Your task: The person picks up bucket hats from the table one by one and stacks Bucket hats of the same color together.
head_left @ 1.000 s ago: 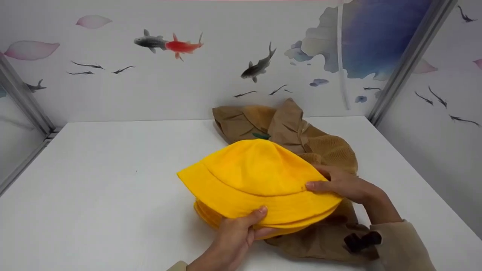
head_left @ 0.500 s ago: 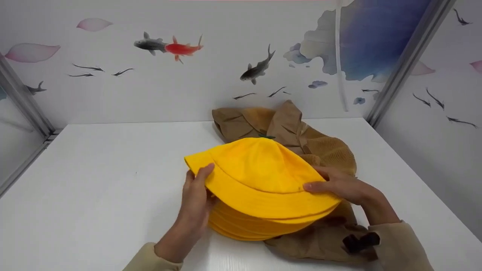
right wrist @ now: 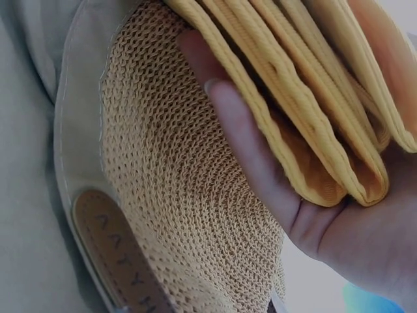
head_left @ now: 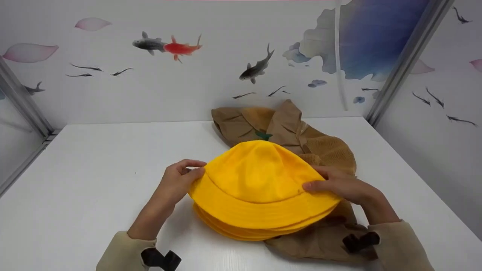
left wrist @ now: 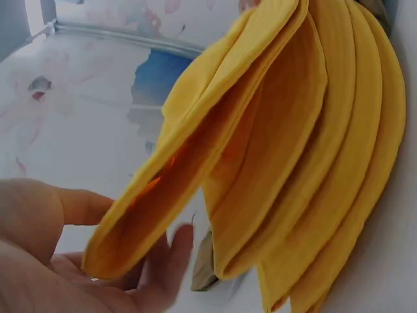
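Note:
Several yellow bucket hats [head_left: 260,177] are nested in a stack in the middle of the head view, crown up, with a green leaf-like piece [head_left: 263,135] at the top. My left hand [head_left: 180,177] pinches the left brim of the uppermost hat; the left wrist view shows this brim [left wrist: 189,169] between thumb and fingers, apart from the lower brims [left wrist: 345,163]. On the other side my right hand [head_left: 340,184] grips several brims together, thumb on top. In the right wrist view its fingers [right wrist: 247,143] lie beneath the layered brims [right wrist: 293,111].
Brown hats [head_left: 331,152] of cloth and woven mesh lie behind and under the stack's right side on the white table [head_left: 101,180]. One carries a leather label [right wrist: 117,251]. A printed wall [head_left: 169,86] closes off the back, with metal posts [head_left: 410,64] at the corners.
My left hand has gone from the front brim, up to the left edge, which it lifted and then lowered somewhat. The right hand keeps its hold in the same place.

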{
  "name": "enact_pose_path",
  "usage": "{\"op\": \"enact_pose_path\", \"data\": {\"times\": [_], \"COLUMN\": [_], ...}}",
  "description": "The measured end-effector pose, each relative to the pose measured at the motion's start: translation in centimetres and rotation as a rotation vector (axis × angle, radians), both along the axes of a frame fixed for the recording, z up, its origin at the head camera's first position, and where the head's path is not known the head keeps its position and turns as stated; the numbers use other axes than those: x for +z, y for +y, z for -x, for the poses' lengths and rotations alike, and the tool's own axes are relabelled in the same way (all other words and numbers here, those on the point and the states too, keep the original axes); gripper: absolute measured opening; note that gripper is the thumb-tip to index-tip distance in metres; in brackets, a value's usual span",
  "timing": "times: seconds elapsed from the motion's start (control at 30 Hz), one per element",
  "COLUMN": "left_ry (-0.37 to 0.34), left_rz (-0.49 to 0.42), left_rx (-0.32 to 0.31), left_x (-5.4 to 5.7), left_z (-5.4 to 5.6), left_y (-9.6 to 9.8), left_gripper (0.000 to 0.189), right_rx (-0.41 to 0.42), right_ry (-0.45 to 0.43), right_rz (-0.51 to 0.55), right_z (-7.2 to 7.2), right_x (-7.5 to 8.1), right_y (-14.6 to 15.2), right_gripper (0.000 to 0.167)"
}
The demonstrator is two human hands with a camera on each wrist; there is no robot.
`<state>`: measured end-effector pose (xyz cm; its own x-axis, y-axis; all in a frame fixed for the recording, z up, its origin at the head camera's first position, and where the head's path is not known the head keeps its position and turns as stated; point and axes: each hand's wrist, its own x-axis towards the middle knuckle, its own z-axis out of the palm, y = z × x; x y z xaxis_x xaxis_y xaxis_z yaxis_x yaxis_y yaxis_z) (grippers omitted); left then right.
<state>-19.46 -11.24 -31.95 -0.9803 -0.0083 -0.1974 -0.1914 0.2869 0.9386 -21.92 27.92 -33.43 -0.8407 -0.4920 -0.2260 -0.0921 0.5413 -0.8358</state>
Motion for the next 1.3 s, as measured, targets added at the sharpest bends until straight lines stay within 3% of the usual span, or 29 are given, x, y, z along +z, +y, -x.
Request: {"op": "enact_pose_path", "data": {"times": [0.17, 0.33, 0.57, 0.7, 0.9, 1.3], "left_ry": [-0.067, -0.129, -0.109, -0.132, -0.171, -0.246], "left_rz": [0.124, 0.275, 0.382, 0.407, 0.398, 0.267], "left_rx": [-0.100, -0.201, -0.326, -0.371, -0.341, -0.244], "left_x": [-1.5, -2.5, -3.3, -3.4, -3.5, -4.4], "left_z": [0.7, 0.8, 0.6, 0.4, 0.3, 1.0], "left_y": [0.0, 0.0, 0.1, 0.1, 0.4, 0.0], "left_gripper": [0.036, 0.050, 0.048, 0.052, 0.057, 0.069], "right_rx": [-0.003, -0.008, -0.014, -0.014, -0.006, -0.017], "right_ry": [0.016, 0.027, 0.029, 0.032, 0.045, 0.046], "right_rz": [-0.008, -0.017, -0.001, 0.013, 0.039, 0.049], "right_z": [0.0, 0.0, 0.1, 0.2, 0.2, 0.4], "right_x": [0.0, 0.0, -0.2, -0.4, -0.5, -0.8], "right_y": [-0.1, -0.3, -0.3, -0.3, -0.2, -0.2], "right_gripper": [0.044, 0.043, 0.043, 0.042, 0.038, 0.039]}}
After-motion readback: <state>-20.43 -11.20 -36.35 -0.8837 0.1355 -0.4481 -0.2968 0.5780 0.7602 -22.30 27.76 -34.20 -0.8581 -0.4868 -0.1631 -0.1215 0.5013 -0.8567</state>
